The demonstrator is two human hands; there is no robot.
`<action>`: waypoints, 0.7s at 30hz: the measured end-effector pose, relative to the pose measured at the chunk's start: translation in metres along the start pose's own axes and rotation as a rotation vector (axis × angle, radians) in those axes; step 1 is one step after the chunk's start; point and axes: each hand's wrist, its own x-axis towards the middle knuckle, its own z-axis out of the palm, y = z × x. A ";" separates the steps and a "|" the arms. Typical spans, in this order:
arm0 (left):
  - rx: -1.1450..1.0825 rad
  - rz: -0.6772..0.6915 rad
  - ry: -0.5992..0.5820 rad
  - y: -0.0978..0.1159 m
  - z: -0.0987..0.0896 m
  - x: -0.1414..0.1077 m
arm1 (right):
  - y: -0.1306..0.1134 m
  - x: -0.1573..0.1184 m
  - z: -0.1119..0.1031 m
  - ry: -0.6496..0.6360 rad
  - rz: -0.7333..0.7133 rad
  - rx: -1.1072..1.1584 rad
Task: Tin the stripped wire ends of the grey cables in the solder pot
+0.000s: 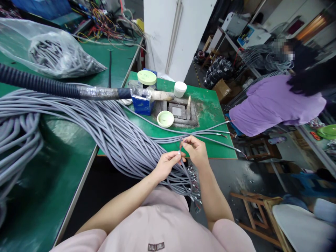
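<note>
Thumb and fingers of my left hand pinch a grey cable close to its white-wrapped end. Thin red and dark wires stick up out of that end. Just to the right, my right hand has its thumb and forefinger closed on the thin wires. A thick bundle of grey cables runs from the left across the green table and under my hands. Several separate grey cables lie on the table beyond my hands, their stripped ends pointing right.
A sooty metal pot is set in the green table, with a green dish, a white tub and a ribbed hose around it. A person in purple is at the right.
</note>
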 end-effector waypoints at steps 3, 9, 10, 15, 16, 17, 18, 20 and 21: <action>0.008 0.017 -0.004 -0.001 -0.001 0.000 | 0.008 -0.001 0.007 0.014 0.221 0.263; 0.062 0.041 -0.035 -0.001 -0.002 0.002 | 0.006 -0.001 0.023 -0.014 0.454 0.603; 0.059 0.040 -0.034 -0.001 -0.002 0.002 | 0.004 0.001 0.024 0.001 0.436 0.607; 0.030 0.019 -0.028 -0.001 -0.002 0.001 | 0.006 0.013 0.016 0.133 0.181 0.585; 0.026 0.014 -0.023 0.000 -0.002 0.000 | 0.009 0.015 0.012 0.170 0.144 0.561; 0.019 0.008 -0.017 0.001 -0.002 0.000 | 0.013 0.017 0.007 0.202 0.122 0.521; 0.006 0.003 -0.010 0.002 -0.001 0.000 | 0.018 0.017 0.001 0.229 0.110 0.465; -0.039 -0.011 -0.006 0.004 0.000 0.000 | 0.027 0.015 -0.010 0.252 0.082 0.310; -0.072 -0.021 -0.006 0.006 0.001 0.000 | 0.031 0.012 -0.015 0.244 0.057 0.207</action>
